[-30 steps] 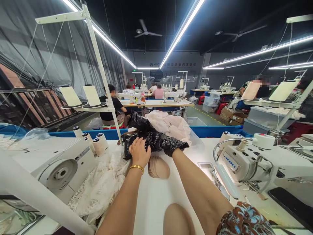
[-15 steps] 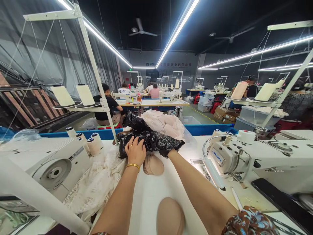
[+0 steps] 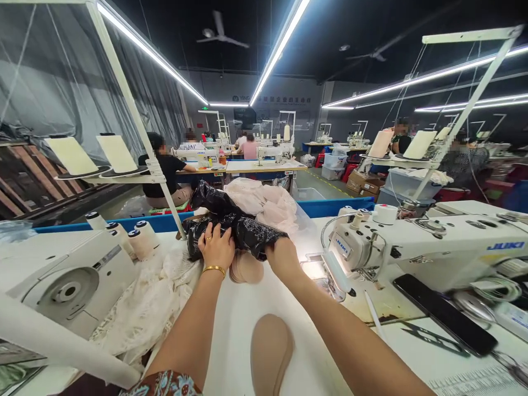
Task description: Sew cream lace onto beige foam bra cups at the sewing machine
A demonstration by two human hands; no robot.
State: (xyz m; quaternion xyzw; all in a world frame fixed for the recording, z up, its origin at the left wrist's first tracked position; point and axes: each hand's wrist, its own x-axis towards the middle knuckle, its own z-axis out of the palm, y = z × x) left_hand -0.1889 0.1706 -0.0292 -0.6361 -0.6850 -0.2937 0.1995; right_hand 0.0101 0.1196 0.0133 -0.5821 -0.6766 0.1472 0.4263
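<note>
A crumpled black plastic bag (image 3: pixel 258 234) lies across the far part of the white table. My left hand (image 3: pixel 216 245), wearing a ring and a gold bracelet, grips its near side, with bent fingers over the plastic. At the bag's right end is my right hand (image 3: pixel 282 261); its fingers are hidden inside the opening, so their grip does not show. Below the bag, between my hands, rests a fanned stack of beige oval pads (image 3: pixel 247 269). Nearer me lies another small stack of beige pads (image 3: pixel 270 352).
White lace fabric (image 3: pixel 144 297) is heaped on the left beside a sewing machine (image 3: pixel 70 280) and thread cones (image 3: pixel 142 242). Pale fabric pieces (image 3: pixel 268 203) fill a clear bin behind the bag. At right stand a JUKI sewing machine (image 3: pixel 412 236), a black phone (image 3: pixel 443 313) and a white pen-like tool (image 3: pixel 373 311).
My right hand has drawn partly out of the bag: it was inside up to the wrist, and now its back shows. My left hand stays on the bag. The view has shifted right.
</note>
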